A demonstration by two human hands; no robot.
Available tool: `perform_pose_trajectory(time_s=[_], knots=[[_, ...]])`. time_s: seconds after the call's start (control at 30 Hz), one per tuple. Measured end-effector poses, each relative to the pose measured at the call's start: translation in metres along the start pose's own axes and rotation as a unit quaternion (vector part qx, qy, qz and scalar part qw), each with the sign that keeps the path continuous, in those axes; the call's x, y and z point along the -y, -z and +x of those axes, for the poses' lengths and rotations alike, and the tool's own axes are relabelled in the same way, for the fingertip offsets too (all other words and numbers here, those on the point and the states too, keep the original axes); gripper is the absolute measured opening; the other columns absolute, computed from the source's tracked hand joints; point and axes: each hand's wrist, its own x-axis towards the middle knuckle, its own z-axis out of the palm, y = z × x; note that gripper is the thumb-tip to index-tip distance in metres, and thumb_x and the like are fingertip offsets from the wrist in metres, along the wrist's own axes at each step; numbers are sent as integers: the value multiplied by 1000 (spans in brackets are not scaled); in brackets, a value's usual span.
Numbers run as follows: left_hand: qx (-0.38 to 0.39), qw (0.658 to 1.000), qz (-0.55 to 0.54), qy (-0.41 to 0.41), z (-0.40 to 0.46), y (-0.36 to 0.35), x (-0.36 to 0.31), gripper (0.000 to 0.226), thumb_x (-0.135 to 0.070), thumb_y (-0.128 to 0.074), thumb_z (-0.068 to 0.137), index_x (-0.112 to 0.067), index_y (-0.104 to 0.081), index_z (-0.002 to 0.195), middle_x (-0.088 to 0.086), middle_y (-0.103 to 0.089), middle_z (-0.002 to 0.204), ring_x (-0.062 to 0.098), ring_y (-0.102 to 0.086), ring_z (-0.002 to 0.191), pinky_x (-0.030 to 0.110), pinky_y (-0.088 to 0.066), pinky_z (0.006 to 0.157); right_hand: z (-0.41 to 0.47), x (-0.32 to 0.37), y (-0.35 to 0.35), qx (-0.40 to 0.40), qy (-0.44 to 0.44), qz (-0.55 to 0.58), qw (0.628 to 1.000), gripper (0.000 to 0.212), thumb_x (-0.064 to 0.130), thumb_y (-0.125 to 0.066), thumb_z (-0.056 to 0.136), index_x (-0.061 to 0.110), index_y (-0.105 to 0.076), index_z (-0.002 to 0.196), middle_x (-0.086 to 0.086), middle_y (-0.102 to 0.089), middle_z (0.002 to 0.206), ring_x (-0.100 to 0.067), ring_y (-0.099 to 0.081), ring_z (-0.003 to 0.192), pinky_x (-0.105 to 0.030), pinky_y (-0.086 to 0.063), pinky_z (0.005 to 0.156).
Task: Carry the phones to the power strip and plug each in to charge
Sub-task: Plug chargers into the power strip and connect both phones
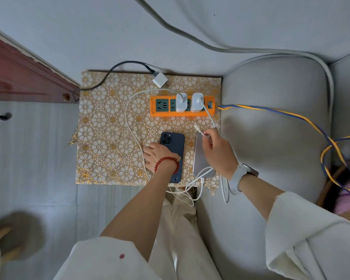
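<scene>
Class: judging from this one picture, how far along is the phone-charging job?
Done: both phones lie by the power strip, two chargers plugged in. In hand: right hand pinches a cable end above the silver phone; left hand rests on the dark phone. Left: connections, unconfirmed.

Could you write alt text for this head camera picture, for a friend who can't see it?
Seen from above, a person's right hand pinches a white cable end over a silver phone, while the left hand rests on a dark blue phone. Both phones lie on a gold floral cloth near an orange power strip holding two white chargers.
</scene>
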Motion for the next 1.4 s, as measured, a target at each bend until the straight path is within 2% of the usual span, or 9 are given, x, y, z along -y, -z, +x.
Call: perform_pose_trajectory(time_s=[0.07, 0.2, 0.33, 0.4, 0.5, 0.67, 0.87, 0.97, 1.4], knots=[[3, 1000, -25, -14, 0, 1, 3, 77, -19, -77, 66, -2, -27, 121, 16, -38, 129, 31, -38, 121, 44, -38, 97, -1, -2, 0, 0, 6, -11, 1000, 22, 18, -38, 96, 5, -52, 105, -15, -59, 84, -31, -52, 65, -33, -34, 57], [49, 985, -117, -120, -2, 8, 20, 44, -10, -62, 80, -4, -34, 114, 17, -57, 97, 28, -52, 76, 37, -45, 67, -9, 1, 0, 18, 5, -21, 1000, 25, 18, -35, 97, 5, -54, 109, -12, -59, 86, -26, -49, 63, -32, -33, 56], [25, 969, -161, -185, -4, 24, 40, 21, -16, -54, 86, -3, -55, 102, 10, -60, 88, 22, -51, 73, 24, -40, 55, -19, 14, 2, 63, 19, 49, 997, 18, 11, -34, 96, 2, -49, 101, -7, -48, 66, -26, -45, 54, -37, -34, 49], [27, 953, -251, -166, -8, 36, 45, 11, -16, -54, 86, -8, -59, 92, 8, -61, 87, 24, -54, 78, 32, -50, 64, -24, 25, 3, 81, 29, 86, 993, 16, 10, -36, 96, 1, -48, 101, 1, -43, 62, -20, -43, 51, -35, -34, 49], [34, 911, -398, -106, -14, 55, 49, 18, -10, -54, 86, -19, -55, 70, 4, -60, 78, 26, -56, 85, 49, -51, 81, -36, 44, 4, 69, 57, 131, 987, 15, 14, -40, 95, 3, -50, 99, 2, -41, 55, -12, -35, 45, -28, -27, 44], [60, 773, -631, -4, -23, 89, 46, 14, -5, -50, 89, -14, -59, 82, -1, -62, 83, 15, -61, 75, 31, -54, 59, -58, 66, 9, 7, 104, 173, 979, 18, 18, -47, 93, 4, -57, 93, 13, -42, 54, -9, -40, 42, -20, -28, 40], [69, 711, -699, 19, -28, 122, 43, 14, -5, -47, 91, -12, -58, 83, 5, -61, 89, 20, -59, 81, 41, -51, 68, -66, 81, 8, 38, 79, 184, 979, 12, 12, -51, 90, 7, -57, 81, 8, -44, 54, -6, -43, 49, -16, -32, 45], [77, 695, -714, 18, -29, 130, 45, 12, -7, -47, 91, -11, -56, 85, 5, -60, 91, 20, -59, 83, 39, -50, 66, -66, 90, 6, 55, 76, 181, 979, 14, 16, -51, 90, 14, -54, 76, 8, -42, 51, -9, -39, 49, -20, -30, 47], [102, 686, -720, 9, -28, 137, 57, 12, -7, -44, 92, -11, -55, 88, 6, -60, 91, 20, -60, 82, 37, -50, 63, -67, 107, -3, 79, 17, 213, 974, 28, 14, -49, 89, -11, -56, 78, -6, -36, 51, -8, -29, 41, -16, -24, 41]])
